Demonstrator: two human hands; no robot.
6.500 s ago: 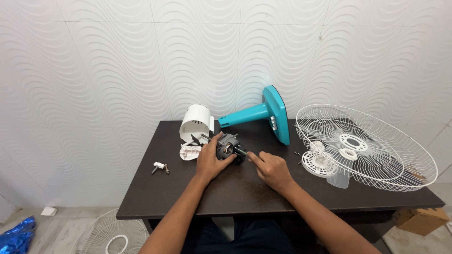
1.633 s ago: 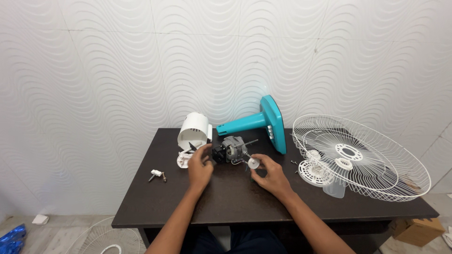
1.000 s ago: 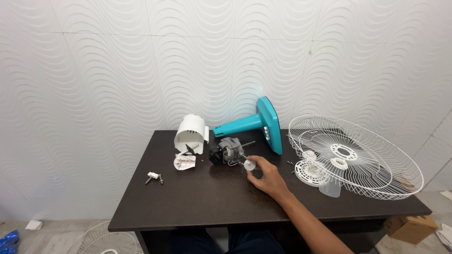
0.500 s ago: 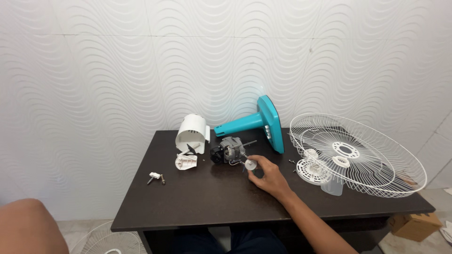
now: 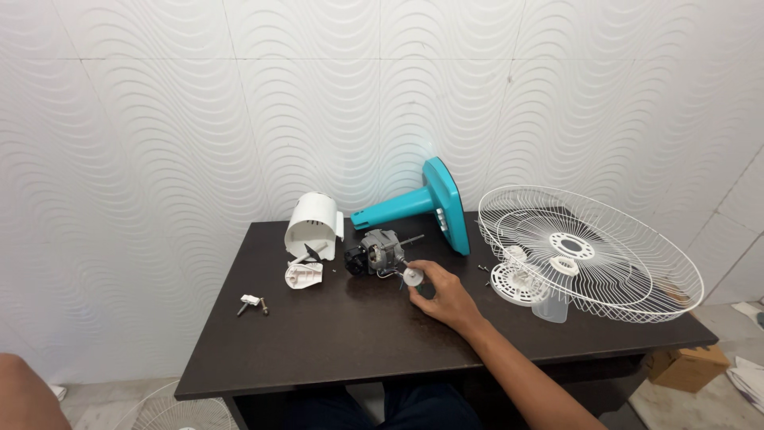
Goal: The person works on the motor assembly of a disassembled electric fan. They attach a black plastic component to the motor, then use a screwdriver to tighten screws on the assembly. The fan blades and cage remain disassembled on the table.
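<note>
My right hand [image 5: 442, 295] rests on the dark table [image 5: 334, 334], fingers pinched on a small white round plastic part [image 5: 412, 277]. Just beyond it lies a fan motor [image 5: 377, 252] with its shaft pointing right. My left hand is out of sight; only a bit of my left arm [image 5: 24, 398] shows at the bottom left corner, away from the table.
A white motor cover [image 5: 312, 226] and a small white piece [image 5: 303, 275] lie left of the motor. A teal fan stand [image 5: 422, 205] lies behind. A white wire guard [image 5: 590, 251] covers the right end. Small screws and a bracket [image 5: 251, 302] sit near the left edge.
My left hand left the motor and pulled back off the table to the lower left. My right hand stays by the motor holding the white part.
</note>
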